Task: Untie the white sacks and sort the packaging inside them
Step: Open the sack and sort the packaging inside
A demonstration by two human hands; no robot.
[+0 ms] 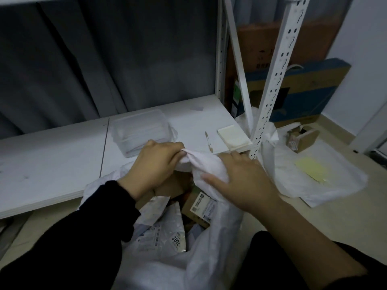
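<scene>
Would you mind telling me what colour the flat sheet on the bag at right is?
The sheet is pale yellow, seen best in the head view.

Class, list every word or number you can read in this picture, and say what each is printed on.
"7002": upside down, on the label of the grey mailer bag in the white sack.
Label on the cardboard box in the sack: too small to read.
Print on the brown carton behind the shelving: blurred.
Label on the small box on the floor: blurred.
</scene>
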